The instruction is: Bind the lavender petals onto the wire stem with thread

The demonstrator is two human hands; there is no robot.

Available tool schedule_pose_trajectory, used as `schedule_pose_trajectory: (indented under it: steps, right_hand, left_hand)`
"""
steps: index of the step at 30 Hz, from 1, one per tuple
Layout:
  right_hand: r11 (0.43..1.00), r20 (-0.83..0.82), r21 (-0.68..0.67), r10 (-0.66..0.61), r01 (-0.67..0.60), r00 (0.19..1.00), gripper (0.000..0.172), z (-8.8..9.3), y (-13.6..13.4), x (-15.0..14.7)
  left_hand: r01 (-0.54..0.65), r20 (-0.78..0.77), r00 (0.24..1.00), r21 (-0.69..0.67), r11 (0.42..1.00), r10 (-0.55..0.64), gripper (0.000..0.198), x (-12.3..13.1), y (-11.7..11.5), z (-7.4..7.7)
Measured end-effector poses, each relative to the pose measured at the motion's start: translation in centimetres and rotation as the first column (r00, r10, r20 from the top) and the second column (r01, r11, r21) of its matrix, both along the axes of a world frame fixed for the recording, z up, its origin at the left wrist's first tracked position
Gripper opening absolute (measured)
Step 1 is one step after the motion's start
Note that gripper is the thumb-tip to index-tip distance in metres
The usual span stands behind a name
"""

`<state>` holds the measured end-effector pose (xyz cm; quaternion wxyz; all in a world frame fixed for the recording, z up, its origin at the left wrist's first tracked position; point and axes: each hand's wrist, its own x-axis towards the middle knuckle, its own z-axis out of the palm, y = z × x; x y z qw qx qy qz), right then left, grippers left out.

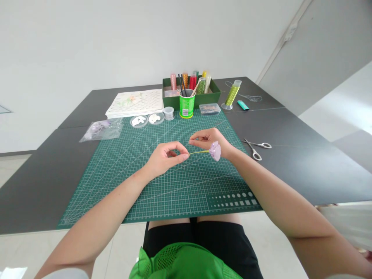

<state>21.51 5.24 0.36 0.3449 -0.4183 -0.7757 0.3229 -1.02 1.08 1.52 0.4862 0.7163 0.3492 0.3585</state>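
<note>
My left hand (167, 158) pinches the thin yellow-green stem (200, 152) of a pale lilac artificial flower (215, 151) at its bare end. The stem lies nearly level above the cutting mat, with the bloom pointing right. My right hand (209, 138) is just behind the stem, thumb and forefinger pinched together. Whatever those fingers hold, if anything, is too fine to make out. The bloom overlaps the right wrist in the view; whether they touch I cannot tell.
The green cutting mat (151, 193) covers the dark table. Scissors (257, 147) lie open at right. Behind stand a green can (186, 105) of tools, a box (215, 92) of thread spools and a green spool (233, 94). Paper sheets (116, 110) and a plastic bag (103, 130) lie left.
</note>
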Motion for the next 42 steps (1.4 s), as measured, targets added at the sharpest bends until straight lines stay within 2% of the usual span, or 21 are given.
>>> schedule_pose_trajectory:
  steps: [3, 8, 14, 21, 28, 33, 37, 42]
  right_hand:
    - [1.0, -0.031, 0.0, 0.027, -0.027, 0.999, 0.037, -0.1, -0.2, -0.2]
    - [0.998, -0.041, -0.011, -0.061, 0.061, 0.997, 0.026, -0.6, -0.6, -0.8]
    - [0.996, -0.032, 0.084, -0.011, 0.014, 0.999, 0.022, -0.5, -1.4, -1.3]
    - [0.975, -0.017, 0.215, 0.059, -0.054, 0.998, 0.022, 0.2, -2.6, -1.8]
    - [0.936, -0.006, 0.337, 0.112, -0.103, 0.994, 0.022, 0.9, -3.5, -2.1]
    - [0.93, -0.012, 0.361, 0.082, -0.072, 0.997, 0.024, 1.3, -3.8, -1.9]
    - [0.932, -0.011, 0.362, 0.023, -0.018, 1.0, 0.026, 1.7, -3.7, -1.7]
    - [0.931, -0.021, 0.366, 0.008, 0.0, 1.0, 0.026, 2.1, -3.6, -1.4]
  left_hand:
    - [-0.084, 0.092, 0.992, 0.006, 0.996, 0.083, 0.02, -0.1, 0.2, -0.1]
    - [-0.237, 0.214, 0.95, 0.025, 0.971, 0.227, 0.02, -0.4, 0.8, -0.4]
    - [-0.406, 0.227, 0.895, 0.055, 0.912, 0.384, 0.016, -0.8, 1.6, -0.9]
    - [-0.513, 0.153, 0.856, 0.13, 0.849, 0.494, 0.018, -1.4, 2.7, -1.7]
    - [-0.489, 0.012, 0.859, 0.317, 0.813, 0.512, 0.012, -1.2, 2.5, -1.6]
    - [-0.427, -0.056, 0.874, 0.381, 0.82, 0.482, 0.01, -1.0, 2.2, -1.6]
    - [-0.332, -0.134, 0.896, 0.429, 0.84, 0.423, 0.01, -0.9, 2.2, -1.6]
    - [-0.167, -0.249, 0.917, 0.47, 0.867, 0.311, 0.01, -0.6, 1.7, -1.6]
